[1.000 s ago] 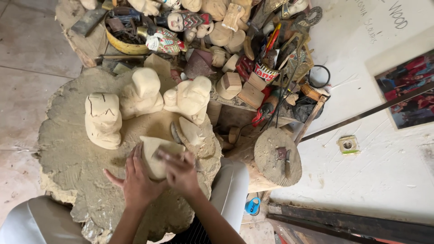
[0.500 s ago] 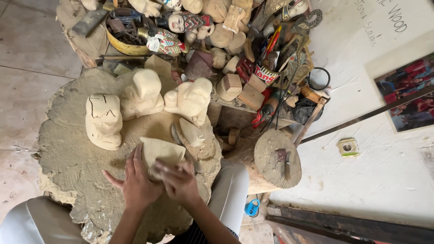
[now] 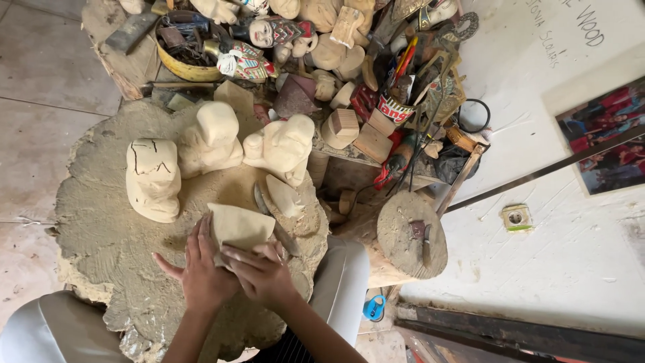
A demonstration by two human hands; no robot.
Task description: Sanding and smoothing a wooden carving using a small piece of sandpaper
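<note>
I see 1 red-and-white labelled tin (image 3: 394, 109) among the tools. A colourful framed picture (image 3: 605, 138) hangs at the right, dark handwriting (image 3: 568, 23) above it.

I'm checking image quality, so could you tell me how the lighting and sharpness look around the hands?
Head view: soft, even daylight, no glare; the left hand and right hand on the pale wooden block are sharp, casting only faint shadows on the stump.
</note>
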